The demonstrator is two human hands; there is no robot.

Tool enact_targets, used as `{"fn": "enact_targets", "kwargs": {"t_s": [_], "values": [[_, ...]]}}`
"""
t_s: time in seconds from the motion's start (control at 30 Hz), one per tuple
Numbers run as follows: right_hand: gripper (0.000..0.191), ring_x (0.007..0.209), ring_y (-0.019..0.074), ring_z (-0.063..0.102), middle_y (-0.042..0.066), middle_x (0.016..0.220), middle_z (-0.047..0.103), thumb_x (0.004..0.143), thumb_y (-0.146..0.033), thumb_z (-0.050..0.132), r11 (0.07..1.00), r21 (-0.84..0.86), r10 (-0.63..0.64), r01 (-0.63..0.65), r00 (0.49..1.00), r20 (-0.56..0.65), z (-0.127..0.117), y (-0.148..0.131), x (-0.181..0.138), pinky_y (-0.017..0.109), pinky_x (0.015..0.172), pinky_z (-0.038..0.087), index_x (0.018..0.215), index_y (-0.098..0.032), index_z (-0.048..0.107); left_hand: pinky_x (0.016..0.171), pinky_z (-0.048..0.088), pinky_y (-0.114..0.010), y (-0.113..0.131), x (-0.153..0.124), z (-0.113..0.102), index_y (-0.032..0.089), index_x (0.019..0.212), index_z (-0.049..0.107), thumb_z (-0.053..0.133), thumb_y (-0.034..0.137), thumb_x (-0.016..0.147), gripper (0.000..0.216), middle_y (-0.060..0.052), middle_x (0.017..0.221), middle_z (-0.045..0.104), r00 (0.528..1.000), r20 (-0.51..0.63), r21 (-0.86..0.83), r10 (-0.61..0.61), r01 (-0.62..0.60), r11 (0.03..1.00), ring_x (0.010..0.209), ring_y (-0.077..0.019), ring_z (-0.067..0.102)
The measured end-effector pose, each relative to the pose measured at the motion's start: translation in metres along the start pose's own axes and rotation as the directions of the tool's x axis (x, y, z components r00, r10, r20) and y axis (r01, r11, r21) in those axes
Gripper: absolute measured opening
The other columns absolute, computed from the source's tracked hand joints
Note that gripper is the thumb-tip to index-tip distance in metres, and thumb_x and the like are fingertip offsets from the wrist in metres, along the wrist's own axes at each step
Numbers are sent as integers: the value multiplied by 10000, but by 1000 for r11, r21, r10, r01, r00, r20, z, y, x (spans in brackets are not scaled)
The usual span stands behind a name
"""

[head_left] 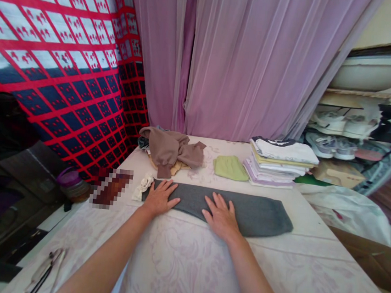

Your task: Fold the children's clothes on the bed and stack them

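Purple curtains (247,68) back stacked clothes (278,166) and a brown garment (166,148); both hands (158,199) (222,217) splay flat on gray cloth (265,215).

Lilac curtain (252,64) hangs in bkgd, shoes (329,124) on R.

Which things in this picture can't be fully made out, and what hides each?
All in the head view:
- Grey cloth: the parts under the left hand and right hand are covered by them.
- Clothes under the brown garment: mostly covered by it.
- Reddish-brown patch: blurred into blocks, so I cannot tell what it is.
- Thin dark item, lower left: cut off by the bottom edge.
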State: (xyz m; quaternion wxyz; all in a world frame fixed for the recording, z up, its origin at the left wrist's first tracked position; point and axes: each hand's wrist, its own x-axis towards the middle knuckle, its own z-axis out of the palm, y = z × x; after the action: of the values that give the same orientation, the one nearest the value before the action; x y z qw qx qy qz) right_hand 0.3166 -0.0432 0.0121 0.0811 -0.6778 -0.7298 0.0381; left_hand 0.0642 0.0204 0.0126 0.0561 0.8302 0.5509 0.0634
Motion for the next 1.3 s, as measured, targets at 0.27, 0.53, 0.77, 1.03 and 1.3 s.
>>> {"fn": "enact_targets", "kwargs": {"t_s": [0.27, 0.53, 0.77, 1.03, 1.3], "values": [[523, 1414, 249, 215, 79, 1538, 266, 937, -454, 316, 1000, -3, -6, 6, 996, 90, 11, -3, -3, 552, 1111, 118, 1425, -279, 387, 1106, 306, -410, -4, -1, -13, 202, 1262, 574, 390, 398, 930, 427, -52, 1369, 538, 991, -137, -140, -6, -13, 990, 1277, -227, 464], [517, 1420, 245, 193, 80, 1542, 257, 938, -430, 331, 1000, 5, 11, -12, 994, 106, 9, -6, -4, 546, 1112, 93, 1429, -271, 378, 947, 442, -339, -69, -16, -50, 150, 1241, 562, 466, 484, 857, 518, -121, 1237, 625, 829, -108, -214, -549, 520, 827, 1121, -267, 589], [507, 1417, 250, 198, 90, 1538, 266, 947, -398, 314, 1000, 25, -14, 12, 996, 83, -1, -18, -6, 561, 1109, 74, 1432, -261, 373, 800, 480, -340, -91, -9, -45, 143, 989, 671, 500, 656, 754, 589, -164, 1104, 683, 759, 202, -114, -618, 645, 755, 1023, -322, 640], [565, 1427, 256, 155, 96, 1554, 214, 922, -464, 359, 992, 47, -124, 119, 983, 137, 10, -29, -14, 575, 1103, 29, 1452, -271, 328, 880, 441, -344, -81, 3, -40, 154, 1068, 637, 621, 490, 725, 481, -185, 1199, 638, 769, 234, -86, -595, 626, 775, 1122, -319, 593], [552, 1416, 270, 187, 109, 1542, 248, 921, -453, 375, 991, 51, -130, 125, 987, 92, 12, -27, -13, 584, 1097, 50, 1438, -259, 360, 889, 439, -369, -66, -4, -53, 163, 1137, 577, 613, 497, 722, 534, -184, 1216, 622, 751, 184, -205, -634, 660, 723, 1153, -340, 564]]}}
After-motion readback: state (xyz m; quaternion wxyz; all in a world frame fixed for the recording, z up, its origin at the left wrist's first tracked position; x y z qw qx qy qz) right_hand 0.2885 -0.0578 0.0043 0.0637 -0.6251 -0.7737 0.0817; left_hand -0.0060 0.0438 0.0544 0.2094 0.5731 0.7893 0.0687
